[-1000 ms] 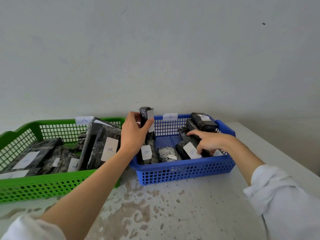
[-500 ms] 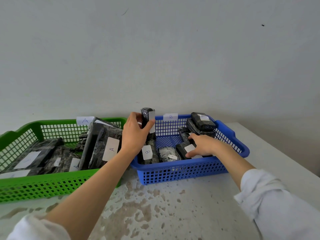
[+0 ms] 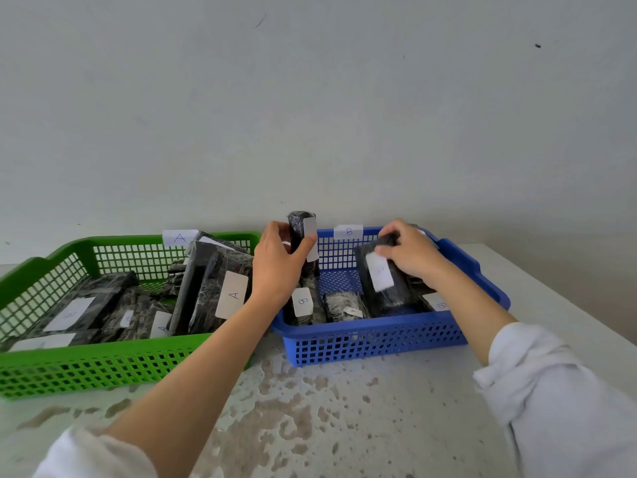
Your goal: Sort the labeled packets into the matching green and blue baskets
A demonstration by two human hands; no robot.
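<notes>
Glossy plastic-wrapped packets [image 3: 382, 281] with paper labels; perforated plastic baskets [image 3: 372, 343]; blotchy matt table [image 3: 310, 408].

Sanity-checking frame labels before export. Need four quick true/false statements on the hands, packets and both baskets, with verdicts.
1. The left hand grips an upright black wrapped packet. True.
2. The right hand is empty. False: it holds a tilted black white-labelled packet in the blue plastic mesh basket.
3. The white paper tag on that basket's rear rim reads B. True.
4. The green plastic mesh basket holds no packets. False: several dark packets lie in it, including a dark packet labelled A.
</notes>
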